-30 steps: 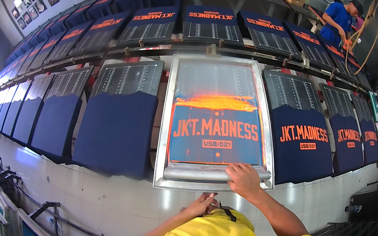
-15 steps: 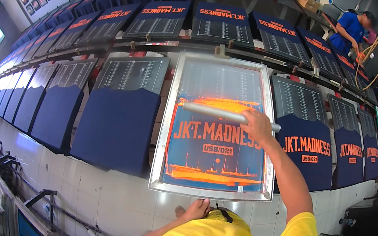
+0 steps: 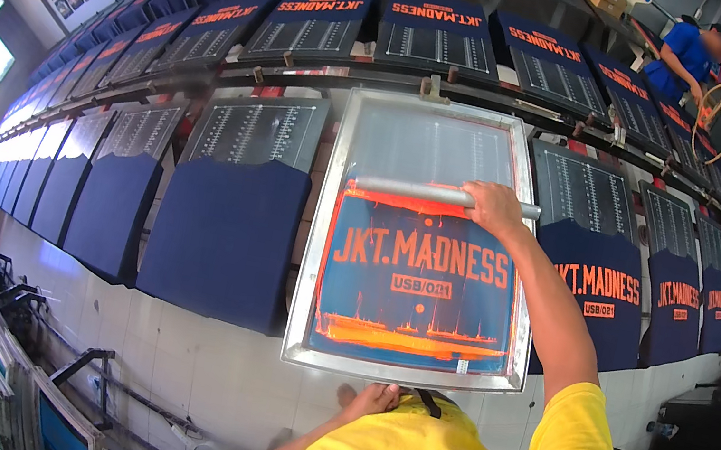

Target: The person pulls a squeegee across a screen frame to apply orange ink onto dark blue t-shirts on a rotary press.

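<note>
Across framed screen [image 3: 431, 153], squeegee [image 3: 410, 190], in right grip [image 3: 493, 209]

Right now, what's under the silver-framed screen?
Near the far end of the screen, a board with white marks shows faintly through it. What lies beneath the grey squeegee, orange ink and right hand is covered.

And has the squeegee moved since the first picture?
Yes, the squeegee went forward, from the near end of the metal frame to beyond the orange lettering.
</note>
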`<move>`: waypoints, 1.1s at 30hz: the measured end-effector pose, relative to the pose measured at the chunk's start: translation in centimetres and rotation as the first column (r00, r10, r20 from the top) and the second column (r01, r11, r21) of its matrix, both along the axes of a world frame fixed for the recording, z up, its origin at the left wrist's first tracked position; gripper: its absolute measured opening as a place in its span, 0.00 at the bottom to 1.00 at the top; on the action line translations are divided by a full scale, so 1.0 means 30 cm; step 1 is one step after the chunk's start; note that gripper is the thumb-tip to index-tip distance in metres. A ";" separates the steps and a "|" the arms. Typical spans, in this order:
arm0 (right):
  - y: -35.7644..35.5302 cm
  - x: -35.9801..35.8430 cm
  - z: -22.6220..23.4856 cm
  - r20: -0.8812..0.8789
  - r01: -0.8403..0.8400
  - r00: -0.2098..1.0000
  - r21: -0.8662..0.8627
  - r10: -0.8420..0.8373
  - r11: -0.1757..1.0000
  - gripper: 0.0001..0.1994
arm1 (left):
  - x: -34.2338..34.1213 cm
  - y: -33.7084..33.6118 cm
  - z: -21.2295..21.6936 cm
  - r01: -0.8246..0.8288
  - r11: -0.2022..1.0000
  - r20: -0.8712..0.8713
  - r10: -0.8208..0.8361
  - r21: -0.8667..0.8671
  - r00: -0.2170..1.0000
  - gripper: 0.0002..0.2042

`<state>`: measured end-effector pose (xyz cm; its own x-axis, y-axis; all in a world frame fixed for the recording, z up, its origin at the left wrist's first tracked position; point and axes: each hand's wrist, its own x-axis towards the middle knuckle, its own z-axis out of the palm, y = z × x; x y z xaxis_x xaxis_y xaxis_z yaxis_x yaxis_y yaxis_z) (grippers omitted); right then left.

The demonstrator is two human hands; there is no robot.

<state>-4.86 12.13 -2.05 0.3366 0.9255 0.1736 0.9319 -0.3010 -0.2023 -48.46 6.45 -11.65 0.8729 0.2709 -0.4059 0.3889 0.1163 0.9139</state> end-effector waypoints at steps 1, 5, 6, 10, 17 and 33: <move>0.000 -0.005 0.004 -0.016 0.003 1.000 -0.027 -0.003 1.000 0.14 | 0.002 0.004 0.005 0.008 1.000 -0.006 -0.008 0.003 1.000 0.25; -0.013 -0.032 0.025 -0.052 0.010 0.999 0.026 -0.008 1.000 0.11 | 0.005 0.017 0.006 0.045 0.999 -0.006 -0.045 -0.005 0.999 0.25; -0.018 -0.042 0.033 -0.061 0.025 0.998 0.015 -0.024 1.000 0.11 | 0.004 0.018 -0.002 0.047 0.999 -0.002 -0.047 0.004 0.999 0.25; -0.048 -0.106 0.065 -0.093 0.037 0.995 -0.004 -0.037 0.999 0.11 | 0.001 0.022 -0.043 0.042 0.999 0.039 -0.041 -0.019 0.998 0.25; -0.184 -0.288 0.092 -0.157 0.065 0.985 -0.079 -0.077 0.995 0.09 | 0.005 0.030 -0.032 0.080 0.995 0.018 -0.079 -0.065 0.997 0.26; -0.472 -0.665 0.102 -0.103 0.040 0.994 -0.061 -0.047 0.997 0.13 | 0.006 0.030 -0.037 0.055 0.975 0.079 -0.039 -0.217 0.996 0.23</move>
<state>-24.81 -2.02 1.01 0.3901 0.9172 0.0809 0.8925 -0.3551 -0.2782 -48.28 7.34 -12.75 0.9123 0.1406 -0.3845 0.3308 0.3002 0.8947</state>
